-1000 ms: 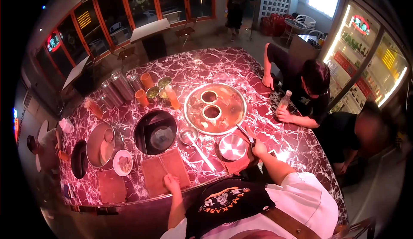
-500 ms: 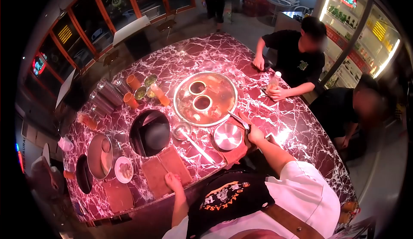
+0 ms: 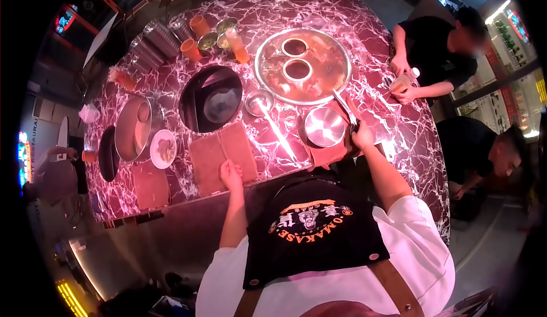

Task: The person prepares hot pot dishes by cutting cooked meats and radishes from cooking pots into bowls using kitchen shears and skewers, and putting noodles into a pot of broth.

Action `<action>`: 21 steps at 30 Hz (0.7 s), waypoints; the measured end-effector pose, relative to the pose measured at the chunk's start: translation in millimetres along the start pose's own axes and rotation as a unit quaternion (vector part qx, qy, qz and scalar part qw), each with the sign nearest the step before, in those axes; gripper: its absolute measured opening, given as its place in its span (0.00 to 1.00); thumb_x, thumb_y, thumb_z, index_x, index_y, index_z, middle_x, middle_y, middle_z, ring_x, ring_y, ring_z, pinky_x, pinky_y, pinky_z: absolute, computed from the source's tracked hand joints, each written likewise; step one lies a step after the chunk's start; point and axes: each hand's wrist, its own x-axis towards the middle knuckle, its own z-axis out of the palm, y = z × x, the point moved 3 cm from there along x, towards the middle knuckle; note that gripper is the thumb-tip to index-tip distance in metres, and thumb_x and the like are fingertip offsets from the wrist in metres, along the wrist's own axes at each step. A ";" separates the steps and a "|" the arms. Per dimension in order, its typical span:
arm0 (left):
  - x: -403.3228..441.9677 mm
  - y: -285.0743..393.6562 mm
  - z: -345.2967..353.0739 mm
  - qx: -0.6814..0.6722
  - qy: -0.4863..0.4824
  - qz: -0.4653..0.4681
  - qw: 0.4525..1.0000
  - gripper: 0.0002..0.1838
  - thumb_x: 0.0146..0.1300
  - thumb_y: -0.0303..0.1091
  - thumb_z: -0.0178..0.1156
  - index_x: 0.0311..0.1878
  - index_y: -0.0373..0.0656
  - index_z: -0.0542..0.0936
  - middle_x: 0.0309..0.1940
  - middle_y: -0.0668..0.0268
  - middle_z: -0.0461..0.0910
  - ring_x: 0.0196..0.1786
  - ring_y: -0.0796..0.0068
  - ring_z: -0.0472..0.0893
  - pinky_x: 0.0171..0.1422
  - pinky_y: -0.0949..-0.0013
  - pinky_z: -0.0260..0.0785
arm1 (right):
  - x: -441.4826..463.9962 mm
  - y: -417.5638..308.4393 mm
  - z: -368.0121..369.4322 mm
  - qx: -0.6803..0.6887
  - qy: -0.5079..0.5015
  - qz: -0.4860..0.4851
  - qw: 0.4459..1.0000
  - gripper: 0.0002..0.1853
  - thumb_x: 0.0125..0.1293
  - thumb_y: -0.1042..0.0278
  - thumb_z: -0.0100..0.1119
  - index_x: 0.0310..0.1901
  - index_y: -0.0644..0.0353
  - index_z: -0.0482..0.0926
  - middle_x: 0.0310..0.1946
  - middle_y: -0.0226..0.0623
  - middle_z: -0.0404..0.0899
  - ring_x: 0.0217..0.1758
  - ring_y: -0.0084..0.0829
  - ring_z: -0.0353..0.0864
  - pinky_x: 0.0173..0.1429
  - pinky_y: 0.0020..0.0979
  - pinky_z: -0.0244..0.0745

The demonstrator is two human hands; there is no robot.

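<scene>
My left hand (image 3: 231, 174) is closed round a thin stick (image 3: 221, 145) above a brown cloth (image 3: 199, 166) at the table's near edge. On the right, my right hand (image 3: 362, 135) grips the dark handle of metal tongs (image 3: 345, 107), whose tips rest at the lower right rim of the large round pot (image 3: 273, 88). Reddish broth fills this pot, with two round dark-filled cups (image 3: 297, 70) standing in it. Just left of the tongs sits a shiny empty metal bowl (image 3: 325, 127). A small ladle bowl (image 3: 260, 102) lies between the pot and a black round pan (image 3: 188, 97).
A white plate of meat (image 3: 163, 149) and a large steel pot (image 3: 122, 131) stand at left. Stacked metal cups (image 3: 155, 46), orange cups (image 3: 191, 49) and a bottle (image 3: 237, 46) are behind. At right, a person holds a bottle (image 3: 405, 81); another person leans beyond the edge.
The view has tilted down, so the table appears higher. The person at right now has both hands near the bottle. My hands keep their grips on the stick and tongs.
</scene>
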 end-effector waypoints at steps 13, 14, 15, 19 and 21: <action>-3.1 7.9 4.5 0.033 0.042 -0.029 0.998 0.09 0.77 0.30 0.53 0.53 0.39 0.79 0.26 0.69 0.77 0.22 0.85 0.72 0.24 0.81 0.64 | 118.9 -32.7 -53.7 0.112 -0.108 -0.031 0.987 0.33 0.60 0.60 0.69 0.63 0.66 0.69 0.51 0.53 0.81 0.56 0.44 0.82 0.62 0.37 0.74; -4.6 9.3 6.7 0.033 0.046 -0.029 0.998 0.09 0.77 0.30 0.53 0.53 0.39 0.79 0.26 0.69 0.77 0.22 0.85 0.72 0.24 0.81 0.64 | 134.6 -41.4 -55.9 0.118 -0.116 -0.048 0.985 0.36 0.59 0.55 0.70 0.65 0.66 0.69 0.55 0.57 0.81 0.59 0.49 0.82 0.65 0.40 0.73; -5.5 11.3 8.0 0.034 0.055 -0.037 0.997 0.09 0.77 0.31 0.54 0.53 0.39 0.78 0.26 0.69 0.76 0.22 0.85 0.71 0.24 0.81 0.63 | 148.8 -48.9 -58.4 0.099 -0.106 -0.055 0.988 0.35 0.59 0.54 0.70 0.63 0.67 0.71 0.56 0.56 0.80 0.60 0.49 0.81 0.65 0.39 0.73; 1.1 4.8 5.0 -0.034 0.126 -0.085 0.988 0.11 0.74 0.36 0.60 0.54 0.42 0.77 0.26 0.69 0.76 0.23 0.82 0.73 0.24 0.79 0.65 | 189.7 -71.1 -52.3 0.117 -0.080 -0.106 0.984 0.31 0.59 0.54 0.71 0.58 0.66 0.74 0.49 0.55 0.83 0.55 0.52 0.83 0.60 0.44 0.76; 10.0 -14.9 -5.0 -0.083 0.148 -0.092 0.981 0.13 0.72 0.37 0.63 0.55 0.44 0.77 0.26 0.69 0.77 0.23 0.80 0.75 0.22 0.78 0.66 | 193.5 -71.8 -44.2 0.096 -0.055 -0.097 0.989 0.27 0.59 0.58 0.71 0.56 0.62 0.75 0.46 0.54 0.83 0.53 0.53 0.83 0.57 0.45 0.77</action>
